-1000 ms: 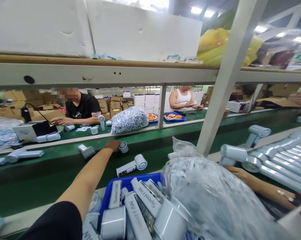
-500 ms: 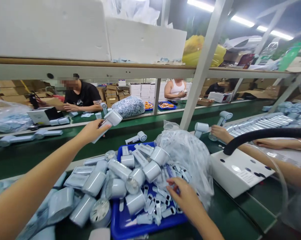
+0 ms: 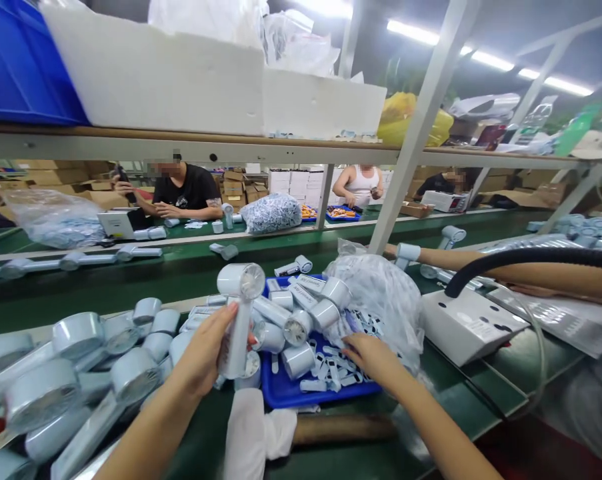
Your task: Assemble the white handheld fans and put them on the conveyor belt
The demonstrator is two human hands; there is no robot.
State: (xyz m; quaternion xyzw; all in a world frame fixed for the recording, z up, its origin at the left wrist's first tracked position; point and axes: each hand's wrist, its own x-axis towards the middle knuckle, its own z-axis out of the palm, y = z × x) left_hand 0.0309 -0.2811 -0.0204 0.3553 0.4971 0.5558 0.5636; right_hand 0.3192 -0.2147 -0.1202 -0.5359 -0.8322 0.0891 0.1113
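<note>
My left hand (image 3: 205, 350) is closed round the handle of a pale blue hand-held fan (image 3: 239, 313), held upright with its round head on top, just left of the blue tray (image 3: 281, 390). My right hand (image 3: 373, 357) reaches into that tray, fingers curled among small white plastic parts (image 3: 331, 373); what they hold is hidden. The tray also carries several fans lying on their sides. A clear plastic bag (image 3: 381, 297) rests against the tray's right side.
A heap of fans (image 3: 81, 373) fills the left of the green bench. A white machine (image 3: 468, 320) with a black hose (image 3: 525, 260) sits right, with a co-worker's arm (image 3: 531, 273) behind it. A green conveyor (image 3: 181, 267) carries loose fans; people sit beyond it. White cloth (image 3: 255, 430) lies nearest me.
My left hand has drawn the fan back from over the conveyor to the tray and turned it upright. My right hand stays in the tray's small parts. The view has dropped.
</note>
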